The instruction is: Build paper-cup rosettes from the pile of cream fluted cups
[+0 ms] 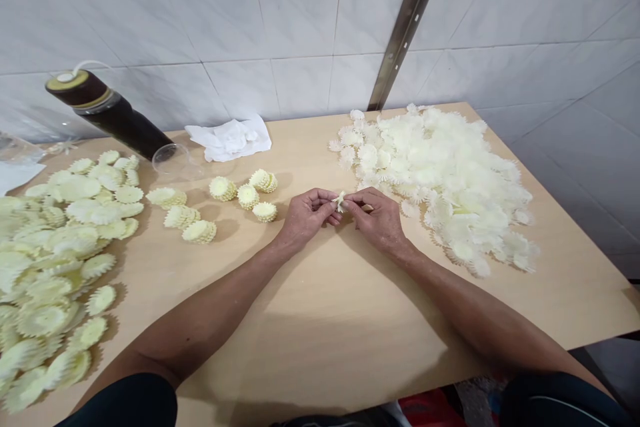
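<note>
Head view: both hands meet at mid-table, just in front of the white heap [450,180]. The left hand [306,213] and right hand [379,217] are each curled nearly closed, fingertips pinching one small cream petal piece [340,201] between them, lifted just off the table [320,320]. I can't tell whether it is one layer or several.

Progress, judging by how things lie:
- Done so far – about eight small stacks [249,195] stand in a loose group left of the hands, apart from each other.
- Left – the white heap on the right is large and looks barely dented, so I'd call this early.
- The yellow pile [55,240] at far left is bigger, flatter pieces spread wide. Whether it is finished output or more stock, I can't tell.

Behind: dark bottle [110,113] lying tilted, clear cup [173,161] beside it, crumpled tissue [231,137], and a metal strip [407,20] on the tiled wall.
</note>
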A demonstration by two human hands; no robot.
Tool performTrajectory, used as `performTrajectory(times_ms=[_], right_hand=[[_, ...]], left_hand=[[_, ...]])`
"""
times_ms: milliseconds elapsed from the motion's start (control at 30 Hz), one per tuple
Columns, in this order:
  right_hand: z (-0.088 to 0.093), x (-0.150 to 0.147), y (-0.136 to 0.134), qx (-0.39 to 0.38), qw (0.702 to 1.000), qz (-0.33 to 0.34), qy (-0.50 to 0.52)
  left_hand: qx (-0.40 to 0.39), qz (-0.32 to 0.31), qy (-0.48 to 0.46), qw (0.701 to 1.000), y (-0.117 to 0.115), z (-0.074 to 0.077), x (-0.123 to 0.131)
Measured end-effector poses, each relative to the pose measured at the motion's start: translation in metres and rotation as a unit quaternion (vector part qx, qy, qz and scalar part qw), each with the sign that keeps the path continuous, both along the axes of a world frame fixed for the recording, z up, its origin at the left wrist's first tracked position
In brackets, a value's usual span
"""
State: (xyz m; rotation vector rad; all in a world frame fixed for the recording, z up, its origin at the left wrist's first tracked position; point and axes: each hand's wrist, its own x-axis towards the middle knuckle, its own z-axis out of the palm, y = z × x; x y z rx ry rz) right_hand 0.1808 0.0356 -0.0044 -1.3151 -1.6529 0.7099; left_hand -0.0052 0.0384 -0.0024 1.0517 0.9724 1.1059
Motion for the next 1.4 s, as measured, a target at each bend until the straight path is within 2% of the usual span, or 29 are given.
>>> performTrajectory(times_ms=[167,267,433,567,633,700,800,967,1067,1133,1267,1400], right_hand=[[0.006,0.000,0.000,-0.092,0.991,-0.008,0.101],[0.008,0.000,-0.001,-0.116,0.980,0.000,0.162],[0.007,0.005,0.005,-0.109,0.967,0.021,0.229],[0.011,0.017,0.017,-0.052,0.954,-0.039,0.293],[0.014,0.021,0.019,-0.040,0.955,-0.026,0.291],[0.017,0.021,0.018,-0.050,0.962,0.029,0.267],[0.021,0.018,0.011,-0.032,0.973,0.069,0.218],[0.025,0.018,0.003,0.130,0.989,0.028,0.058],[0.024,0.024,0.006,0.224,0.973,0.001,-0.057],[0.024,0.031,0.012,0.256,0.958,-0.030,-0.122],[0.026,0.050,0.026,0.233,0.944,-0.109,-0.208],[0.032,0.060,0.030,0.194,0.947,-0.133,-0.218]], left_hand=[[-0.010,0.029,-0.008,1.000,0.002,-0.002,0.000],[-0.020,0.055,-0.035,0.998,0.004,-0.002,0.000],[-0.027,0.078,-0.052,0.995,0.004,-0.004,0.000],[-0.023,0.113,-0.049,0.992,0.004,-0.005,-0.002],[-0.019,0.074,-0.035,0.996,0.002,-0.005,-0.001],[-0.004,0.033,-0.014,0.999,-0.002,-0.005,0.001],[0.019,0.027,0.002,0.999,-0.006,-0.004,0.003],[0.036,0.020,0.013,0.999,-0.006,-0.003,0.002],[0.035,0.020,0.020,0.999,-0.006,-0.002,0.001],[0.033,0.018,0.022,0.999,-0.006,-0.002,0.001],[0.034,0.013,0.024,0.999,-0.006,-0.002,0.001],[0.033,0.011,0.023,0.999,-0.006,-0.003,0.002]])
